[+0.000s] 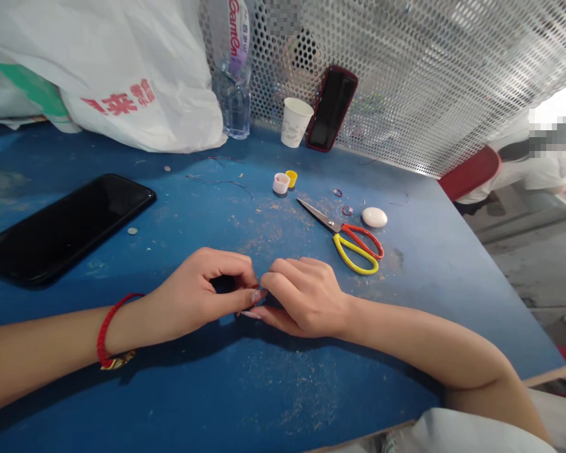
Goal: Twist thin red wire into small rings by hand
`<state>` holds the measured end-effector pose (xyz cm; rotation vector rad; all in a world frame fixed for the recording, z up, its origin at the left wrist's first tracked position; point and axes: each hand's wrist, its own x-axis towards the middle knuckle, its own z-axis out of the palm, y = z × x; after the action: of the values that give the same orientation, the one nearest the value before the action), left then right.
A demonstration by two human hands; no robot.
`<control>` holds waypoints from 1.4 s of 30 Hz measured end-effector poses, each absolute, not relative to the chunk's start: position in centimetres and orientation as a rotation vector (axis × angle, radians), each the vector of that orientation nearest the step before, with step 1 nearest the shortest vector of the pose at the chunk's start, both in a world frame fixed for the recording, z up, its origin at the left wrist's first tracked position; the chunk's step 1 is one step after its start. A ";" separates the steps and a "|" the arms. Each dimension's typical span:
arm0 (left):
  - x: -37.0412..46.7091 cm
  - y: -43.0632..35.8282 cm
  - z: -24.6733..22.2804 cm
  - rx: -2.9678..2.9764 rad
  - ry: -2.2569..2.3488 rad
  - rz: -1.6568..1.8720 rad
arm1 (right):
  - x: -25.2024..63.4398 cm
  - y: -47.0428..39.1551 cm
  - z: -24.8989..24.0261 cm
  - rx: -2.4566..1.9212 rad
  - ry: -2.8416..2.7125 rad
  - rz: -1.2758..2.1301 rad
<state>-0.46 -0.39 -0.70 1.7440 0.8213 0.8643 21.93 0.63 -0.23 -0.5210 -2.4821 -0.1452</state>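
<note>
My left hand [217,286], with a red braided bracelet [106,333] at its wrist, is pinched closed between thumb and index finger. Close against it, my right hand [306,296] is also closed, fingers curled and thumb low. Their fingertips meet over the blue table [283,384] around something small and dark, mostly hidden, that I cannot make out. Beyond the right hand lie scissors [332,226] with one red and one yellow handle, blades parted slightly. Two small red rings [347,211] and a white oval object [374,218] are beside them.
A black phone [66,226] lies at left. White and yellow caps [280,184] stand mid-table near loose dark threads [221,182]. Along the perforated metal screen [405,82] are a plastic bag [141,75], bottle [236,100], paper cup [296,123] and leaning phone [331,110].
</note>
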 end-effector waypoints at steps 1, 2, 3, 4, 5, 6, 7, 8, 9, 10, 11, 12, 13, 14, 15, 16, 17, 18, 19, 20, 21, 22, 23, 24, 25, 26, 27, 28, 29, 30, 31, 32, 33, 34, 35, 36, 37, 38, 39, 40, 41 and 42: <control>-0.5 -0.4 -0.6 1.734 0.836 0.857 | 21.9 0.6 -0.2 -0.531 -2.490 -0.147; -0.5 -0.5 -0.5 1.724 0.852 0.848 | 22.0 0.6 -0.3 -0.543 -2.500 -0.148; -0.5 -0.5 -0.5 1.715 0.869 0.836 | 22.0 0.6 -0.3 -0.555 -2.507 -0.148; -0.5 -0.5 -0.4 1.708 0.885 0.824 | 22.0 0.6 -0.4 -0.566 -2.510 -0.147; -0.5 -0.5 -0.4 1.702 0.896 0.818 | 22.0 0.5 -0.4 -0.573 -2.508 -0.143; -0.5 -0.5 -0.4 1.701 0.892 0.823 | 22.0 0.5 -0.5 -0.576 -2.504 -0.135; -0.5 -0.5 -0.5 1.703 0.880 0.836 | 22.0 0.5 -0.6 -0.578 -2.502 -0.124; -0.5 -0.4 -0.6 1.706 0.866 0.850 | 22.0 0.5 -0.6 -0.579 -2.503 -0.113; -0.4 -0.4 -0.6 1.709 0.853 0.863 | 22.1 0.5 -0.6 -0.578 -2.509 -0.105; -0.4 -0.4 -0.7 1.711 0.844 0.871 | 22.1 0.5 -0.6 -0.577 -2.517 -0.099; -0.4 -0.4 -0.7 1.712 0.838 0.873 | 22.1 0.5 -0.6 -0.577 -2.524 -0.097; -0.3 -0.4 -0.6 1.709 0.840 0.870 | 22.2 0.5 -0.6 -0.577 -2.528 -0.098; -0.3 -0.4 -0.6 1.703 0.848 0.862 | 22.2 0.5 -0.6 -0.576 -2.525 -0.100; -0.3 -0.4 -0.5 1.693 0.858 0.854 | 22.2 0.6 -0.5 -0.574 -2.515 -0.103; -0.3 -0.4 -0.5 1.682 0.871 0.846 | 22.2 0.6 -0.5 -0.571 -2.504 -0.104; -0.3 -0.4 -0.4 1.672 0.885 0.839 | 22.1 0.6 -0.5 -0.569 -2.493 -0.103; -0.4 -0.4 -0.4 1.665 0.891 0.835 | 22.1 0.6 -0.4 -0.568 -2.483 -0.100; -0.4 -0.4 -0.4 1.663 0.890 0.837 | 22.1 0.6 -0.4 -0.566 -2.477 -0.096; -0.4 -0.3 -0.4 1.665 0.879 0.844 | 22.0 0.6 -0.4 -0.565 -2.474 -0.091; -0.4 -0.3 -0.4 1.667 0.868 0.848 | 22.0 0.5 -0.4 -0.565 -2.473 -0.087; -0.4 -0.3 -0.4 1.667 0.866 0.847 | 22.0 0.5 -0.5 -0.565 -2.474 -0.086; -0.4 -0.3 -0.4 1.663 0.871 0.840 | 22.0 0.5 -0.5 -0.565 -2.475 -0.088; -0.4 -0.3 -0.3 1.655 0.887 0.826 | 22.0 0.5 -0.5 -0.567 -2.477 -0.091; -0.4 -0.3 -0.2 1.646 0.906 0.809 | 22.1 0.5 -0.5 -0.570 -2.479 -0.095; -0.4 -0.4 -0.1 1.639 0.919 0.791 | 22.1 0.5 -0.6 -0.573 -2.482 -0.099; -0.5 -0.4 0.0 1.639 0.926 0.776 | 22.2 0.5 -0.6 -0.575 -2.487 -0.101; -0.5 -0.4 0.1 1.645 0.927 0.764 | 22.2 0.5 -0.6 -0.577 -2.491 -0.104; -0.5 -0.4 0.2 1.654 0.926 0.755 | 22.2 0.5 -0.7 -0.581 -2.496 -0.109; -0.5 -0.4 0.3 1.665 0.925 0.748 | 22.2 0.5 -0.7 -0.583 -2.500 -0.115; -0.6 -0.4 0.3 1.673 0.926 0.744 | 22.2 0.5 -0.7 -0.585 -2.501 -0.122; -0.6 -0.4 0.3 1.677 0.927 0.742 | 22.2 0.5 -0.7 -0.589 -2.498 -0.130; -0.6 -0.3 0.3 1.679 0.929 0.742 | 22.2 0.5 -0.6 -0.593 -2.493 -0.137; -0.6 -0.3 0.3 1.681 0.929 0.740 | 22.1 0.5 -0.6 -0.595 -2.491 -0.141; -0.7 -0.3 0.2 1.687 0.929 0.739 | 22.1 0.5 -0.5 -0.596 -2.492 -0.141; -0.7 -0.3 0.2 1.696 0.928 0.736 | 22.1 0.5 -0.5 -0.595 -2.493 -0.140; -0.7 -0.3 0.2 1.707 0.926 0.732 | 22.1 0.4 -0.4 -0.593 -2.496 -0.139; -0.7 -0.3 0.2 1.719 0.925 0.727 | 22.1 0.4 -0.4 -0.590 -2.497 -0.139; -0.7 -0.2 0.2 1.727 0.924 0.722 | 22.1 0.4 -0.4 -0.587 -2.496 -0.143; -0.7 -0.2 0.2 1.731 0.923 0.719 | 22.1 0.4 -0.4 -0.587 -2.495 -0.146; -0.7 -0.2 0.2 1.730 0.921 0.717 | 22.1 0.5 -0.4 -0.588 -2.494 -0.151; -0.7 -0.2 0.2 1.728 0.920 0.717 | 22.1 0.5 -0.4 -0.591 -2.495 -0.154; -0.7 -0.2 0.2 1.726 0.920 0.719 | 22.1 0.5 -0.5 -0.591 -2.495 -0.154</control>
<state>-0.69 -0.21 0.18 1.7259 0.9202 0.7187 22.05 0.49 -0.50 -0.5910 -2.4949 -0.1542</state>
